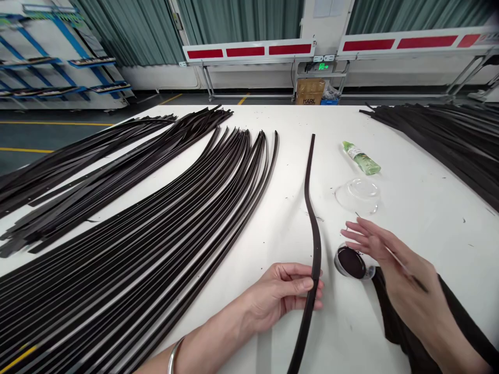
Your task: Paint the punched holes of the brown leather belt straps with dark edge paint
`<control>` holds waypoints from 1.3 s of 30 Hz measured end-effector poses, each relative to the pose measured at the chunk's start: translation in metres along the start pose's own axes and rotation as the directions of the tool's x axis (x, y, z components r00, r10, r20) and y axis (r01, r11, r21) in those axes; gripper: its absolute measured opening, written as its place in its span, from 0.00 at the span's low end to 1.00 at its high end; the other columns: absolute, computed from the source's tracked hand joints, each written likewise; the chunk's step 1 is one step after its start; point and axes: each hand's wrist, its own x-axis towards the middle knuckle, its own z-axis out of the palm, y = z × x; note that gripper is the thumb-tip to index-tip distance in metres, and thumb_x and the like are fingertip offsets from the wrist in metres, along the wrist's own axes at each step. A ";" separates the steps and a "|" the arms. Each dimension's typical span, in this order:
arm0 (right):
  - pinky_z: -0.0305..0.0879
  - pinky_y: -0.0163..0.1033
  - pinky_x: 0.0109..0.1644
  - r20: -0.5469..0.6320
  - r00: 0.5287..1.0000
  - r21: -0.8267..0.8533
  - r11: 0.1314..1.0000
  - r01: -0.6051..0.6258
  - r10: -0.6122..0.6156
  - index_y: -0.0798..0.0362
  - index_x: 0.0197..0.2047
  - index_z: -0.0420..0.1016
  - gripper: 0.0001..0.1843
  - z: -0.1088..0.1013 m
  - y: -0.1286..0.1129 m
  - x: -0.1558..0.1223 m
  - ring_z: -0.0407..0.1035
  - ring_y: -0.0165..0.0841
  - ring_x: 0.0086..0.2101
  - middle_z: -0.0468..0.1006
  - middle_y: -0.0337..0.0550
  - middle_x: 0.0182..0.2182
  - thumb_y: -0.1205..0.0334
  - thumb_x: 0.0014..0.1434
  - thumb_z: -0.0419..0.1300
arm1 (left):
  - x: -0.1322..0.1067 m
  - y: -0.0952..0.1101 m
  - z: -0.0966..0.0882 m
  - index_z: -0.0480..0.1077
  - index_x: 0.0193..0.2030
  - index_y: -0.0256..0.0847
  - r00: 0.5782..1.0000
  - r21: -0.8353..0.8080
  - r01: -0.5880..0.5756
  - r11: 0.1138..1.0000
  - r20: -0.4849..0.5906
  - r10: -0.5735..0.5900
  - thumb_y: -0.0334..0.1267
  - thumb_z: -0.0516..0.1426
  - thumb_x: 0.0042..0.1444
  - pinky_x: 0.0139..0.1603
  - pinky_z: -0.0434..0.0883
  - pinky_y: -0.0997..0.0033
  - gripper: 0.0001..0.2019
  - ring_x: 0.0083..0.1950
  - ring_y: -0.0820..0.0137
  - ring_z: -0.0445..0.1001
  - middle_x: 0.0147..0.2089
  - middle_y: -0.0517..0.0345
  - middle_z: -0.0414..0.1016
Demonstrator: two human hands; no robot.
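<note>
My left hand (286,291) pinches a long, narrow black strip (311,192) between thumb and fingers. The strip's far end lies on the white table and its near end runs out of view at the bottom. At the right, my right hand (405,280) is held over the table with what looks like a thin, dark-ended stick (417,280) in its fingers. Just left of that hand stands a small clear cup (351,261) of dark liquid or paste. Behind the cup lies a clear plastic lid (362,195).
Many black strips (187,208) lie side by side at left, with looser bundles (148,171) beyond them. Another black pile (440,140) covers the table's right side. A green packet (362,157) lies behind the lid. Black material (390,311) sits under my right forearm.
</note>
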 end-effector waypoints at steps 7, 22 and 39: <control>0.66 0.35 0.35 0.040 0.982 -0.383 0.905 0.185 -0.184 0.49 0.35 0.77 0.19 -0.028 0.014 -0.004 0.69 0.30 0.32 0.75 0.40 0.29 0.53 0.70 0.49 | 0.002 0.001 -0.001 0.76 0.42 0.34 0.997 0.014 0.017 1.000 -0.071 -0.016 0.34 0.67 0.52 0.42 0.77 0.64 0.12 0.38 0.70 0.76 0.38 0.50 0.78; 0.59 0.35 0.33 0.210 0.855 -0.476 0.714 0.513 -0.474 0.52 0.29 0.62 0.14 -0.011 0.030 0.000 0.61 0.29 0.30 0.70 0.37 0.25 0.70 0.68 0.51 | 0.000 0.007 0.004 0.77 0.43 0.35 0.997 0.052 0.051 0.997 -0.067 -0.047 0.34 0.68 0.51 0.42 0.77 0.66 0.13 0.37 0.71 0.75 0.36 0.52 0.77; 0.67 0.35 0.34 -0.117 0.988 -0.040 0.994 -0.102 0.096 0.53 0.30 0.73 0.22 -0.016 0.011 -0.012 0.69 0.31 0.30 0.75 0.43 0.29 0.48 0.68 0.50 | 0.002 0.004 -0.001 0.77 0.45 0.36 1.000 0.054 0.028 0.998 0.009 -0.029 0.31 0.67 0.51 0.45 0.76 0.63 0.14 0.41 0.68 0.76 0.40 0.49 0.77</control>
